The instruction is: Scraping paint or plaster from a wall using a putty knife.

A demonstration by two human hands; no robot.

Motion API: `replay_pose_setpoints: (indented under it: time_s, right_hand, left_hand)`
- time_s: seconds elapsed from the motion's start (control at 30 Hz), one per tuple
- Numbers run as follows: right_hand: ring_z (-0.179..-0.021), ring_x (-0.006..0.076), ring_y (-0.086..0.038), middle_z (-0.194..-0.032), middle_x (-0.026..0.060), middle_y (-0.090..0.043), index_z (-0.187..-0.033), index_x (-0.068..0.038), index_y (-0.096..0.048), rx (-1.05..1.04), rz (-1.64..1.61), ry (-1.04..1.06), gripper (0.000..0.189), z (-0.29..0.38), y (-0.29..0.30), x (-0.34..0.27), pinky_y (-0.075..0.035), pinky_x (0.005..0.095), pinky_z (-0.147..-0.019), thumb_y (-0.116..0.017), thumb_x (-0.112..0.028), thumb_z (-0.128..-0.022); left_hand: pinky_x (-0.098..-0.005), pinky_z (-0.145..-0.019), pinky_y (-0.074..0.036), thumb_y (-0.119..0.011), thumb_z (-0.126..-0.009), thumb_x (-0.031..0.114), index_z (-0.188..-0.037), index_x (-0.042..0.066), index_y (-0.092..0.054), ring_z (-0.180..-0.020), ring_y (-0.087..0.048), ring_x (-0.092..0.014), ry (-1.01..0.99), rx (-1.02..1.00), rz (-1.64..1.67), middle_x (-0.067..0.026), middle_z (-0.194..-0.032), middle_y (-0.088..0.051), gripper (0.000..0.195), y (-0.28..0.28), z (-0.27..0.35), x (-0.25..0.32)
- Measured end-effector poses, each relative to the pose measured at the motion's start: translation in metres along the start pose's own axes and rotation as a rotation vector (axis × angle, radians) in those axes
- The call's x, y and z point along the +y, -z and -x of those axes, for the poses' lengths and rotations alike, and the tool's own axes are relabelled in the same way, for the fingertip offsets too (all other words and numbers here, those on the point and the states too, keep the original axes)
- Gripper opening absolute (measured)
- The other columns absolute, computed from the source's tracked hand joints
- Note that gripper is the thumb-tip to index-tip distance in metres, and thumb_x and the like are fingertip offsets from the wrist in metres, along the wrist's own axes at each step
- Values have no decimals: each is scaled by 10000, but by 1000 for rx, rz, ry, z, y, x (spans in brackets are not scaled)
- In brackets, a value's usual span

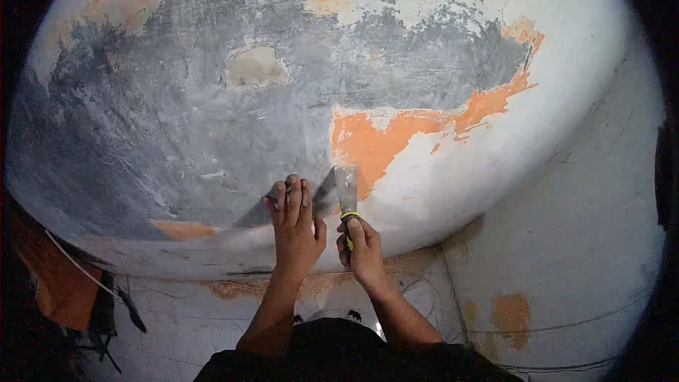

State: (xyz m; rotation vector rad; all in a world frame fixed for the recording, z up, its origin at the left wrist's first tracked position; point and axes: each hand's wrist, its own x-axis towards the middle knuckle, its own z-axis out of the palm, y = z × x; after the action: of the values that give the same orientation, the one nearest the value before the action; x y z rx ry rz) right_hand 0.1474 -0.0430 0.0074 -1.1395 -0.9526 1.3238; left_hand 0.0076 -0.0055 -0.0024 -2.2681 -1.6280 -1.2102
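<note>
A large wall surface (254,132) fills the view, grey in the middle, with orange patches (371,140) and white coating around them. My right hand (363,254) grips the black and yellow handle of a putty knife (347,188), whose wide metal blade points up and lies against the surface at the edge between grey and orange. Just left of it, my left hand (297,223) rests with its fingers extended on the lower part of the grey area. Whether anything is under its fingertips cannot be told.
Below the surface's lower edge is a pale area with an orange-brown patch (511,321). At lower left are a hanging brown sheet (66,286), a white cable (79,265) and a dark thin object (131,310). A lighter round patch (258,66) marks the grey area.
</note>
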Motion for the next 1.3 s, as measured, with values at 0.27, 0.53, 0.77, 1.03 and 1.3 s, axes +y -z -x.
replay_pose_setpoints:
  time_s: [0.27, 0.53, 0.77, 1.03, 1.3]
  right_hand:
    - [-385, 76, -369, -558, -12, -474, -887, -65, -559, 48, 37, -28, 391, 7, 16, 44, -294, 237, -376, -436, -419, -997]
    - [-445, 74, -431, -576, -4, -488, -917, -33, -562, -6, 57, 2, 386, 0, 8, 2, -348, 248, -423, -435, -385, -1009]
    - [-429, 79, -411, -562, 5, -482, -911, -51, -555, 38, 60, -36, 368, 3, 15, 39, -325, 244, -398, -436, -386, -1005]
    - [-430, 68, -411, -551, -11, -468, -900, -35, -548, -45, -30, 65, 414, -5, 3, -2, -317, 242, -404, -417, -412, -1009]
    - [-432, 71, -409, -580, -9, -484, -912, -44, -560, 45, 36, -67, 378, 7, 7, 14, -320, 240, -404, -438, -389, -1006]
  left_hand:
    - [-654, -1106, -109, -561, -844, 143, -1476, 30, -273, -1433, -135, -400, -10, -18, -53, -158, -1559, -168, 704, -1, -4, 2]
    - [-659, -1102, -111, -563, -840, 151, -1470, 16, -275, -1425, -149, -417, -1, -17, -40, -171, -1547, -190, 706, 1, -4, 2]
    - [-655, -1100, -125, -556, -841, 138, -1476, 22, -262, -1426, -157, -408, -10, -21, -70, -172, -1548, -191, 709, 1, -5, 5]
    - [-656, -1100, -125, -561, -840, 131, -1479, 26, -259, -1429, -159, -400, -15, -15, -42, -159, -1560, -168, 714, 2, -4, 1]
    - [-661, -1101, -111, -545, -854, 138, -1475, 20, -267, -1433, -141, -405, -3, -33, 9, -168, -1562, -157, 691, 0, -3, 2]
